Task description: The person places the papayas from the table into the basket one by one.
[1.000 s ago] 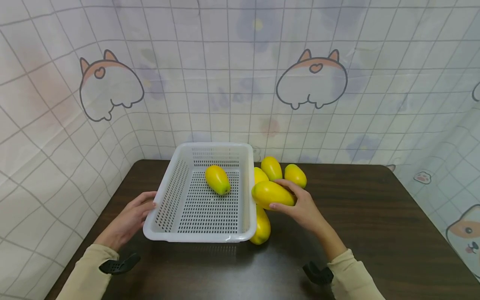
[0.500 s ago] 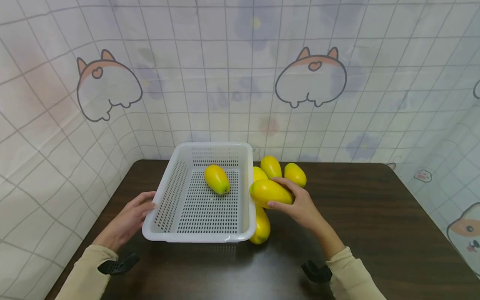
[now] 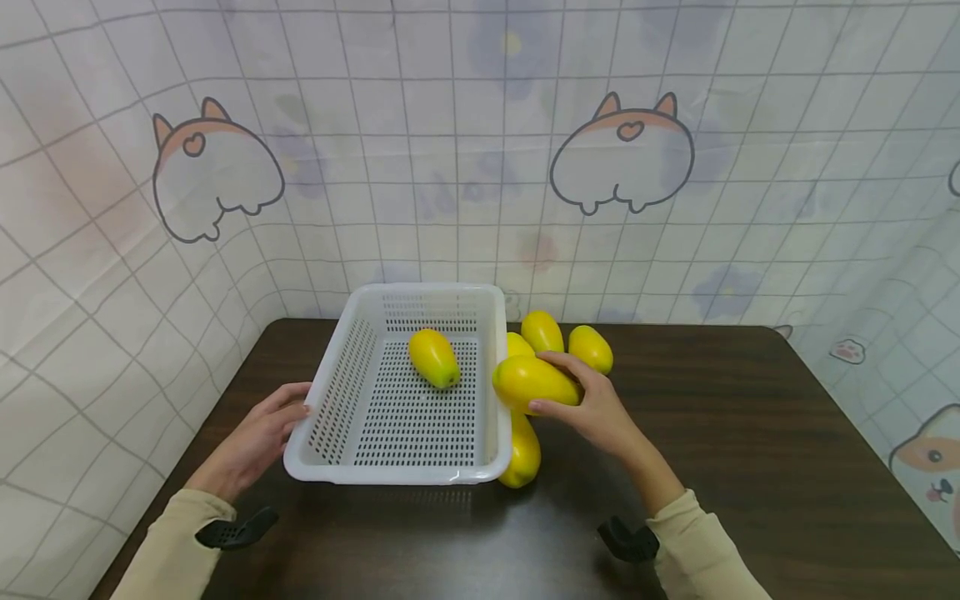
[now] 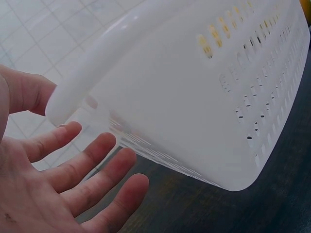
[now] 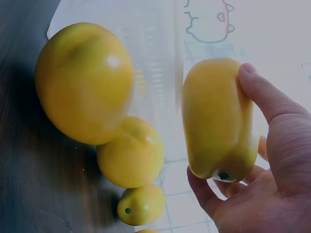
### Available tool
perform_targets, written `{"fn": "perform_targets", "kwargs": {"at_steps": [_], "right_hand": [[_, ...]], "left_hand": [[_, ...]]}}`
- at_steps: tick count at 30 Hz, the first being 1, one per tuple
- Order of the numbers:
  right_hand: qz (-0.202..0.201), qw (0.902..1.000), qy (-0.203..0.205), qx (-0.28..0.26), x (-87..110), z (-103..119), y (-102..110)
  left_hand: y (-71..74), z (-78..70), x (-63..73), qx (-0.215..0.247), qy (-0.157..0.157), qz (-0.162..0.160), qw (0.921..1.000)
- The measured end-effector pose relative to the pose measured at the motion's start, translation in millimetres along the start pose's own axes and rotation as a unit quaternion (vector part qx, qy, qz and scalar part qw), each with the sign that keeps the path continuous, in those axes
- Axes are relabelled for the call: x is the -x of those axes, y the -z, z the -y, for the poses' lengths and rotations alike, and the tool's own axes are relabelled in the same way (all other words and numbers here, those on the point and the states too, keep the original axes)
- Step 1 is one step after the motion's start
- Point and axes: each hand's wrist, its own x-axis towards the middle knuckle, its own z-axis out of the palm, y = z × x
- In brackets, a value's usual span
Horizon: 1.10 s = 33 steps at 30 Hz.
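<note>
My right hand (image 3: pixel 596 408) grips a yellow papaya (image 3: pixel 534 382) at the right rim of a white perforated plastic basket (image 3: pixel 397 475). In the right wrist view the papaya (image 5: pixel 216 116) sits between thumb and fingers, its dark-spotted end toward the palm. Another papaya (image 3: pixel 434 358), greenish at one end, lies inside the basket. My left hand (image 3: pixel 258 437) holds the basket's left rim lightly, thumb over it and fingers below. The left wrist view shows those fingers (image 4: pixel 104 165) spread under the rim beside the basket wall (image 4: pixel 184 102).
Several more papayas lie on the dark wooden table (image 3: pixel 750 450) to the basket's right: one by its near corner (image 3: pixel 522 454), two farther back (image 3: pixel 542 331) and one partly hidden behind the held one. A patterned cloth (image 3: pixel 465 150) hangs behind and at both sides.
My right hand has moved slightly left and up with the papaya, which now overlaps the basket's right rim in the head view. The left hand and the basket keep their places.
</note>
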Motion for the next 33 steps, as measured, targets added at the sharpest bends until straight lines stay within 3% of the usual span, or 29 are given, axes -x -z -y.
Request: {"fn": "perform_targets", "kwargs": {"at_steps": [14, 33], "right_hand": [[0.008, 0.9998, -0.010, -0.018, -3.2, 2, -7], [0.017, 0.9992, -0.008, -0.036, -6.0, 10, -14]], "left_hand": [[-0.6, 0.6, 3.6, -0.020, -0.004, -0.002, 0.9998], [-3.4, 0.0, 0.3, -0.010, 0.007, -0.010, 0.9999]]}}
